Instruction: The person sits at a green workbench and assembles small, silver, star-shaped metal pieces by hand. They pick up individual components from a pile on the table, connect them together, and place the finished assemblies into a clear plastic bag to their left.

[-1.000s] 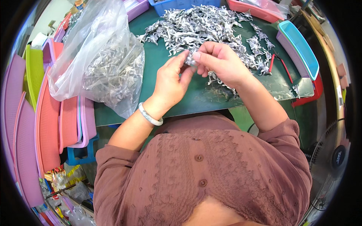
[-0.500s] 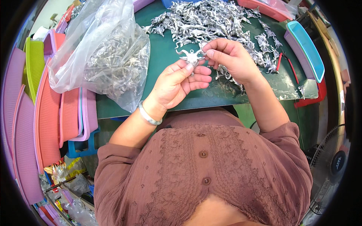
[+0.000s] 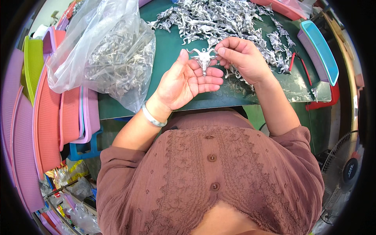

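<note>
A silver metal horned-skull pendant (image 3: 203, 60) with a small loop on top is upright in front of my left hand's fingers. My right hand (image 3: 244, 60) pinches the tip of its right horn between thumb and fingertips. Palm up, my left hand (image 3: 186, 78) lies open beneath and behind the pendant, thumb raised away from it; whether the fingers touch it I cannot tell. Beyond both hands spreads a heap of similar silver castings (image 3: 211, 19) on the green table (image 3: 168, 47).
A clear plastic bag (image 3: 121, 58) full of castings stands at the left. Red-handled pliers (image 3: 300, 66) lie at the right, near a blue-and-purple basket (image 3: 319, 51). Stacked baskets (image 3: 49, 117) line the left side; a fan (image 3: 344, 172) stands at the lower right.
My left thumb has lifted off the pendant and the left fingers have opened flatter. My right hand still pinches the horn, and the pendant has shifted slightly right.
</note>
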`<state>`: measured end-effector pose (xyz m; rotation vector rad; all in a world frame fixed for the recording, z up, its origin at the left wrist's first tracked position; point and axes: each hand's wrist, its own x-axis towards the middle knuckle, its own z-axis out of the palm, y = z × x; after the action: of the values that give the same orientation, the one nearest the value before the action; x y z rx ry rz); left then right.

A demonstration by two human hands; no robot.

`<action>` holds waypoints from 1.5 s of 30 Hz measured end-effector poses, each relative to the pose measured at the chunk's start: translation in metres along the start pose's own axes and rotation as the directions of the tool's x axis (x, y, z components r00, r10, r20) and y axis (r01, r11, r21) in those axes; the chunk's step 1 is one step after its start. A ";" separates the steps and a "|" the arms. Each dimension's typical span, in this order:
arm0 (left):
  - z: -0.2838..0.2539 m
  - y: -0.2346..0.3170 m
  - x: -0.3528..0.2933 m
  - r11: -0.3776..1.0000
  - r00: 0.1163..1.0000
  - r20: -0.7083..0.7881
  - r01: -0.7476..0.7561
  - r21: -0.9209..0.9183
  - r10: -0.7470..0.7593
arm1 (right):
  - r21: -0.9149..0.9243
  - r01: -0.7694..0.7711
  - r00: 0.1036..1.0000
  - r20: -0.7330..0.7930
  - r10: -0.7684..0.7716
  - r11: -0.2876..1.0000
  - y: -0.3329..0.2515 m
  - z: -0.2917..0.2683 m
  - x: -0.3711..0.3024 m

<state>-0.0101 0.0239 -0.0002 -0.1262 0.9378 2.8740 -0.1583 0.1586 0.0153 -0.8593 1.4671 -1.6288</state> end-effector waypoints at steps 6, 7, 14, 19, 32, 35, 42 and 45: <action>0.000 0.000 0.000 0.999 1.000 0.001 -0.004 -0.049 0.004 | -0.010 0.017 1.000 -0.017 -0.018 1.000 -0.001 0.002 -0.002; 0.001 -0.001 0.000 0.998 1.000 -0.012 -0.015 -0.054 0.014 | -0.005 0.031 0.999 -0.023 -0.031 1.000 -0.001 0.002 -0.002; 0.006 -0.002 0.001 0.973 0.991 -0.097 -0.114 -0.200 0.096 | -0.432 0.511 0.858 0.204 -0.471 0.743 0.000 0.011 -0.011; 0.007 -0.002 0.001 0.912 0.973 -0.120 -0.227 -0.341 0.197 | -0.522 0.684 0.727 0.424 -0.541 0.510 -0.009 0.015 -0.015; -0.012 -0.001 -0.001 0.933 0.985 0.039 -0.146 -0.330 0.168 | -0.872 0.429 0.854 0.306 -0.421 0.236 0.000 -0.029 -0.024; -0.016 -0.002 0.000 0.958 0.990 -0.015 -0.137 -0.253 0.138 | -0.915 0.385 0.862 0.311 -0.400 0.119 0.002 -0.027 -0.025; -0.021 -0.005 -0.002 0.990 0.987 -0.136 -0.100 -0.098 0.086 | -0.934 0.355 0.904 0.329 -0.273 0.050 -0.002 -0.029 -0.019; -0.021 -0.005 -0.002 0.994 0.986 -0.147 -0.086 -0.070 0.075 | -0.936 0.344 0.933 0.331 -0.142 0.078 -0.009 -0.029 -0.015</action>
<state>-0.0063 0.0151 -0.0192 -0.3146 0.8759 3.0109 -0.1774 0.1866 0.0216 -2.0262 2.3789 -0.3951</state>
